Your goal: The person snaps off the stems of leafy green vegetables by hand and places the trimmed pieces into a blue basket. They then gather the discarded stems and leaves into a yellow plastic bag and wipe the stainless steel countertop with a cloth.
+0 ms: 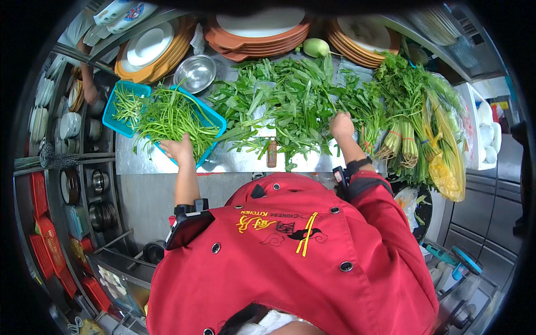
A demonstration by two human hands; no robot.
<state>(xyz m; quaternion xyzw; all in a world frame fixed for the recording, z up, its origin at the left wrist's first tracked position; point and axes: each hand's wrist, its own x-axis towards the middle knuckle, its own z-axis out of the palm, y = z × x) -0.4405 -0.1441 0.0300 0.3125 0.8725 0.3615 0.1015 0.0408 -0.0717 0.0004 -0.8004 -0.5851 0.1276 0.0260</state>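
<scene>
Long cut green stems (176, 115) are heaped over a blue plastic basket (220, 121) at the left of the steel table. My left hand (180, 148) rests against their near side, thumb raised and fingers apart. Across the middle spreads a wide pile of leafy greens (293, 96). At its right side my right hand (342, 124) is curled around some stems, its fingertips partly hidden. Between my hands lies a cleaver (272, 155), wooden handle towards me and blade partly covered by leaves.
A smaller blue basket (125, 90) of cut pieces and a steel bowl (195, 74) stand at the left. Stacked plates (259, 39) and a green radish (316, 47) line the back. Banded bundles of greens (408, 144) and a yellow bag (444, 167) crowd the right edge.
</scene>
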